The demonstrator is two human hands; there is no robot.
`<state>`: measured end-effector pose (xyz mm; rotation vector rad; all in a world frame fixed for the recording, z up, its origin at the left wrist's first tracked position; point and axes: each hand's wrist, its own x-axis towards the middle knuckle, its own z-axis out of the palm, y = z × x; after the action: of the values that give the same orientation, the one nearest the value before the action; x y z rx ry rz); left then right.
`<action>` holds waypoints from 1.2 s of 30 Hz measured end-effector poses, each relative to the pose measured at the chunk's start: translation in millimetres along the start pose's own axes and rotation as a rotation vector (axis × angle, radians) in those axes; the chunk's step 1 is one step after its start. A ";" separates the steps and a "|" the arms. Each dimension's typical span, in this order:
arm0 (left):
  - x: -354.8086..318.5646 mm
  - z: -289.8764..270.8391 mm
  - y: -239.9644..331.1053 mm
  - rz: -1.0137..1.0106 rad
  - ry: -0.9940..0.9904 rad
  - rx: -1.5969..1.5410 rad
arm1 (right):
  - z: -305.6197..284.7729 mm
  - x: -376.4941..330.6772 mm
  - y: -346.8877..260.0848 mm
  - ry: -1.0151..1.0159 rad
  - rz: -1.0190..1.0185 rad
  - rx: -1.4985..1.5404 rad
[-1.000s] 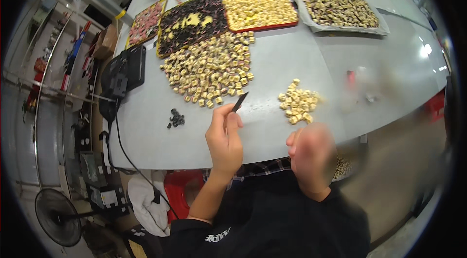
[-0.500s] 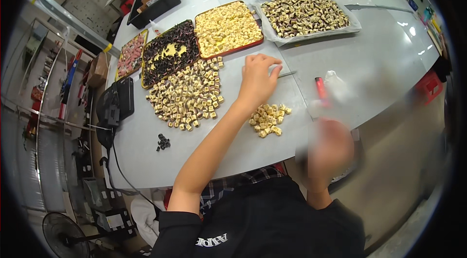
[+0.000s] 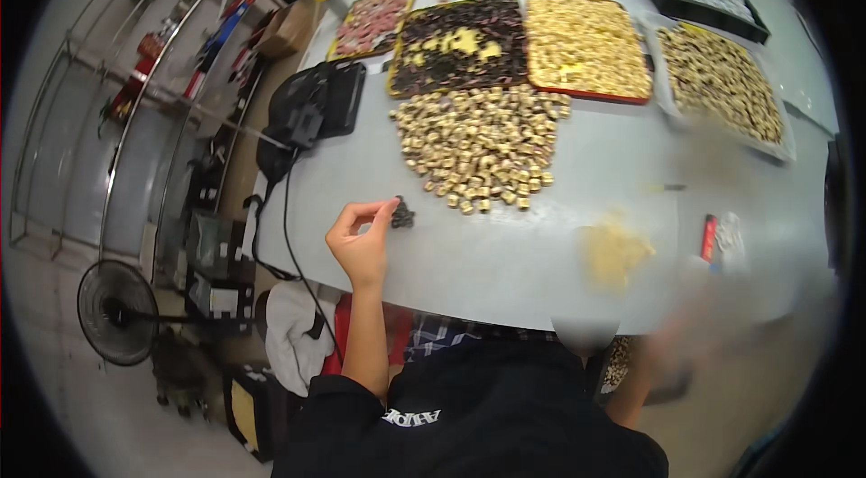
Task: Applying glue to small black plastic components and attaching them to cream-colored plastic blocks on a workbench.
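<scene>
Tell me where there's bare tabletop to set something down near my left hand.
Bare grey table runs between the left hand and the small yellow pile, below the loose heap of gold pieces. A strip is also free between that heap and the black device. The far edge is crowded with trays.

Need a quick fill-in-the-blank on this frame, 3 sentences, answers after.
1. The left hand pinches at a small pile of ____ coloured bits.
2. The big loose heap of gold pieces lies straight on the ____, not in a tray.
3. On the floor at the left stands a black ____.

Missing words: dark; table; fan
</scene>
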<state>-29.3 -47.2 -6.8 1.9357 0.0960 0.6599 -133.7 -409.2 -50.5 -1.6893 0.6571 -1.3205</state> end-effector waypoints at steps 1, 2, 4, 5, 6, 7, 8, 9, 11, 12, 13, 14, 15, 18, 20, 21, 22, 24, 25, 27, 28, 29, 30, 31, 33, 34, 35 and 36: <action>-0.4 -10.8 -11.5 -0.013 0.025 0.029 | 3.3 1.0 -6.6 0.016 0.033 0.107; -4.6 -23.4 -20.7 -0.027 0.063 0.065 | 7.9 0.3 -9.8 0.021 0.070 0.223; -9.1 -38.1 -30.9 -0.059 0.113 0.102 | 15.1 -3.0 -11.9 0.006 0.106 0.336; -9.3 -40.3 -33.9 -0.082 0.117 0.057 | 17.1 -3.4 -11.3 0.016 0.054 0.303; -9.2 -41.2 -36.5 -0.103 0.120 0.010 | 18.4 -3.3 -10.0 0.028 -0.001 0.272; -8.6 -41.2 -39.0 -0.123 0.119 -0.040 | 17.8 -3.4 -8.7 0.046 -0.057 0.237; -7.9 -40.9 -39.6 -0.136 0.127 -0.045 | 15.6 -3.6 -5.6 0.033 -0.067 0.234; -7.5 -40.4 -37.8 -0.158 0.123 -0.069 | 12.1 -3.9 -1.1 0.043 -0.074 0.233; -6.9 -40.7 -35.1 -0.199 0.114 -0.117 | 6.4 -5.1 5.9 0.066 -0.088 0.232; -6.2 -40.4 -36.9 -0.211 0.116 -0.119 | 7.9 -6.0 4.6 0.056 -0.093 0.225; -6.1 -40.4 -38.9 -0.207 0.085 -0.108 | 9.9 -6.9 3.5 0.049 -0.096 0.121; -6.0 -40.2 -40.7 -0.201 0.052 -0.095 | 11.6 -7.4 2.8 0.043 -0.098 0.017; -5.6 -39.8 -42.2 -0.197 0.017 -0.081 | 12.4 -7.0 2.1 0.037 -0.098 -0.088; -3.6 -43.7 -47.2 -0.227 -0.043 -0.008 | 15.5 -7.8 -6.1 -0.094 -0.007 -0.007; -5.3 -47.6 -48.0 -0.255 -0.074 0.031 | 13.2 -5.8 -5.7 -0.169 0.043 0.025; -6.8 -49.8 -47.7 -0.248 -0.076 0.040 | 8.6 -5.8 1.7 -0.201 0.019 -0.018; -7.0 -50.4 -45.9 -0.239 -0.074 0.046 | 2.0 -4.1 11.4 -0.233 -0.009 -0.059; -5.4 -47.8 -43.7 -0.246 -0.070 0.051 | -12.7 -1.6 33.6 -0.298 -0.068 -0.139; -4.5 -46.9 -40.9 -0.278 -0.053 0.051 | -20.6 0.0 43.5 -0.333 -0.097 -0.175; -0.5 -45.3 -38.9 -0.331 -0.021 0.049 | -25.7 0.9 48.2 -0.392 -0.155 -0.244; 0.7 -46.1 -39.3 -0.342 -0.020 0.049 | -23.5 1.7 47.4 -0.401 -0.157 -0.250; 1.6 -47.8 -39.7 -0.350 -0.007 0.035 | -21.8 1.6 46.7 -0.428 -0.156 -0.260; 2.0 -49.7 -39.9 -0.357 0.008 0.020 | -18.4 1.3 43.2 -0.454 -0.156 -0.269; 1.8 -51.2 -39.5 -0.363 0.023 0.006 | -16.4 1.6 40.9 -0.480 -0.155 -0.277; 4.4 -49.5 -36.9 -0.371 0.047 -0.046 | -24.4 4.4 52.7 -0.484 -0.179 -0.331; 6.0 -48.0 -34.5 -0.371 0.068 -0.097 | -31.1 6.1 60.9 -0.480 -0.199 -0.381; 9.3 -45.7 -32.7 -0.365 0.087 -0.145 | -30.0 6.3 63.1 -0.473 -0.216 -0.427; 11.0 -44.5 -29.4 -0.362 0.093 -0.143 | -29.6 7.1 62.7 -0.476 -0.217 -0.421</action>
<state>-35.1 6.5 -14.0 1.6925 0.4361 0.4987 -153.2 -454.5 -99.7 -2.3709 0.4972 -0.8977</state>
